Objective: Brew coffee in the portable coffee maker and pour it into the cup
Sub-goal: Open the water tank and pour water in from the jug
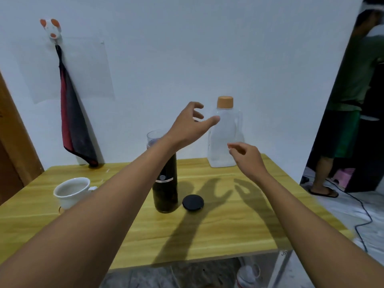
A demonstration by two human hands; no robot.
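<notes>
Coffee maker (165,183): upright on the table (228,225), long axis vertical, clear end pointing up; under the left wrist.
Lid (193,202): flat, just right of its base, below both hands.
Cup (71,192): mouth up, left of the left forearm.
Bottle (223,140): upright, capped, just beyond both hands.
Left hand (187,123): raised, fingers spread wide, empty.
Right hand (248,157): lower, fingers loosely curled, empty.

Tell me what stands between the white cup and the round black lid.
In the head view, the black portable coffee maker stands between the white cup and the round black lid; the left forearm crosses that gap too.
</notes>
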